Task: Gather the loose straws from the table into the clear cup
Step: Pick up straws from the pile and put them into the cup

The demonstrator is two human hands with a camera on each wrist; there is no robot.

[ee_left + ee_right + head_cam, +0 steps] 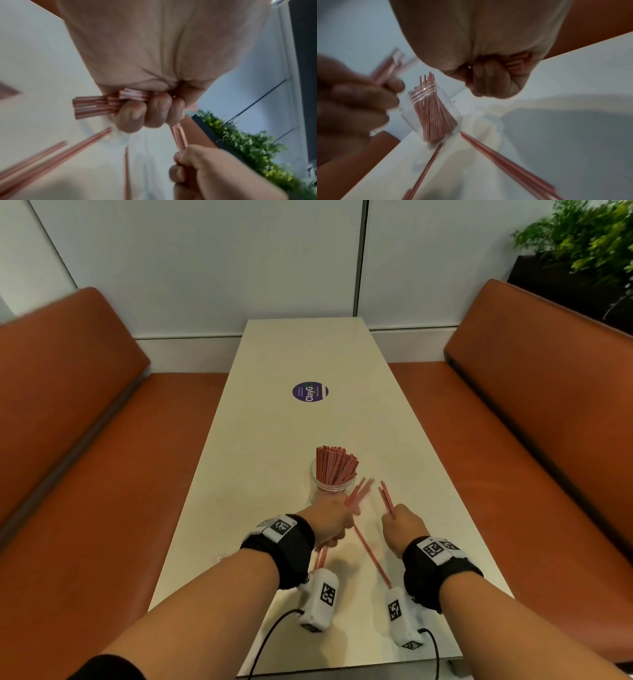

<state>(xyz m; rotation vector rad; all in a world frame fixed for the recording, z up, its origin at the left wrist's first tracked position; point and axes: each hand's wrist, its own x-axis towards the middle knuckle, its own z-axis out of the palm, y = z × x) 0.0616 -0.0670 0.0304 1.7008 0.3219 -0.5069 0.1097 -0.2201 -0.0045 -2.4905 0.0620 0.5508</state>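
Note:
A clear cup [317,474] stands mid-table, packed with red-and-white straws [335,465]; the right wrist view shows that cup [410,120] upright. Just in front of the cup, my left hand [334,523] grips a bundle of straws whose blurred tips [358,493] point toward its rim. The fingers [150,112] curl round that bundle. To the right of the left hand, my right hand [402,525] holds a few straws [385,496] upright in a fist [491,81]. Loose straws [373,558] lie on the table between my wrists, also seen as long straws [505,159].
The narrow cream table [308,354] carries a round purple sticker [310,391] further back. Orange benches run along both sides [85,440] [531,405]. A plant in a dark planter [582,241] sits at the back right. A grey wall closes the far end.

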